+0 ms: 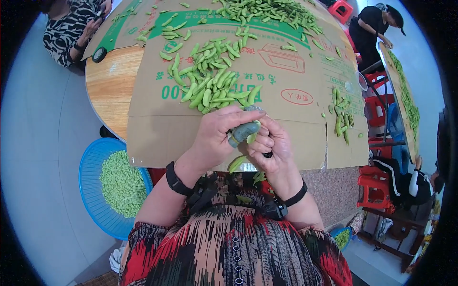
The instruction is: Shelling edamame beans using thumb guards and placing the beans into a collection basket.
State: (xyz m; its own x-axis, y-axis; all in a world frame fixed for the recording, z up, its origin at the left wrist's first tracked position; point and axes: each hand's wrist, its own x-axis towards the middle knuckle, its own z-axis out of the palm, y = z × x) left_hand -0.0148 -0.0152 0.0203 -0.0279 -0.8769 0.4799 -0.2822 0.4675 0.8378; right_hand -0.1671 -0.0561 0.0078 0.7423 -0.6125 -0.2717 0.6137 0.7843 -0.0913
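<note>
Green pod (251, 138) between both hands' fingers (244, 132), above brown printed cardboard (296, 71)

A round wooden table (107, 88) stands on a pale grey floor (43, 143), red plastic stools (377, 188) alongside.

I count two hands (243, 136), one blue basket (90, 162) at eight o'clock, one cardboard sheet (286, 71), one tabletop (107, 88), pods beyond counting.
</note>
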